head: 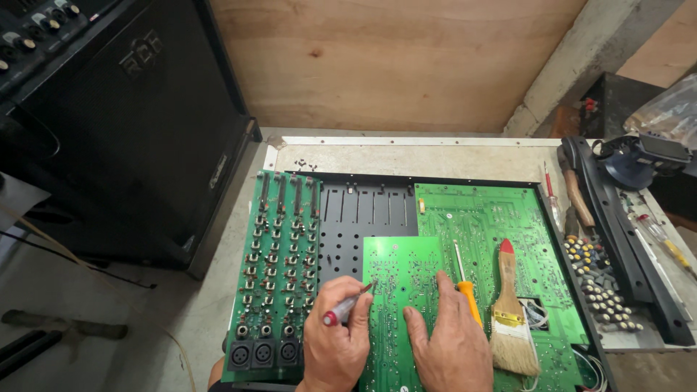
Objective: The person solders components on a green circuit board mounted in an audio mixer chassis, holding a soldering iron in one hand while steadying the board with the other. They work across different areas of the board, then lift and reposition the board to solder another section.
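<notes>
Fingers of left hand [335, 341] are closed round a small red-capped tool [347, 305], prob. a slim screwdriver or probe; tip points up and to the right, touching the solder side of the middle green circuit board [401, 279] near that board's left edge. Tool's long axis runs diagonal, from the near left toward the far right. Right hand [454, 341] lies flat on the same board, fingers spread and gripping nothing, just beside the tool tip on its right, so left hand is the one on the tool and right only steadies the board.

Just right of right hand: orange-handled screwdriver [468, 290], shaft pointing toward the far edge, then a paintbrush [510, 319] w/ red-tipped wooden handle, both lying on the larger green board [483, 210]. Left of left hand: long board w/ rows of pots and three round sockets [276, 276] at the near end. All sit in a black chassis [367, 210] on the desk [406, 160]; loose knobs [599, 283] near the right edge.
</notes>
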`<state>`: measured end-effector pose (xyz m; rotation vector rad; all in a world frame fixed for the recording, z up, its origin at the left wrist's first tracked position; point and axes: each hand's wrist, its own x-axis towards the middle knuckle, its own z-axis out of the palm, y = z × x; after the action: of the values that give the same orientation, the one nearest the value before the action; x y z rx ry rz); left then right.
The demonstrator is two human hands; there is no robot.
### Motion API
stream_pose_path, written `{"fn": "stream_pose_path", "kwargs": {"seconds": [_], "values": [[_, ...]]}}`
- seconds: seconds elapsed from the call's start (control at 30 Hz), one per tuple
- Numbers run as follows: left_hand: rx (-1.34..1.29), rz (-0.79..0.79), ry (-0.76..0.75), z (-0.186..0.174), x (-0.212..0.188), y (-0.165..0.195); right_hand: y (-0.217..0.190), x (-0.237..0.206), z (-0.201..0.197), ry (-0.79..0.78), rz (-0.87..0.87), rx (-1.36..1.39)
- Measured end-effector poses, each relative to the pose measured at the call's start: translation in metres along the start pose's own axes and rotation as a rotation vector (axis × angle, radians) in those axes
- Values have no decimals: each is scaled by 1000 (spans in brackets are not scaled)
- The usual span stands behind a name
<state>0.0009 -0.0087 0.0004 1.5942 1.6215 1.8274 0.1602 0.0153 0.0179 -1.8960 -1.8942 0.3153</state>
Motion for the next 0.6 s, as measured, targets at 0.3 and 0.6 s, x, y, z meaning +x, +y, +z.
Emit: {"fn": "stream_pose_path", "kwargs": {"seconds": [0.3,0.6], "values": [[67,298,-44,-2,-3,5,-1,2,-1,2,-11,4],[-75,-102,99,-1,1,1,6,4,7,-33,30,-9]]}}
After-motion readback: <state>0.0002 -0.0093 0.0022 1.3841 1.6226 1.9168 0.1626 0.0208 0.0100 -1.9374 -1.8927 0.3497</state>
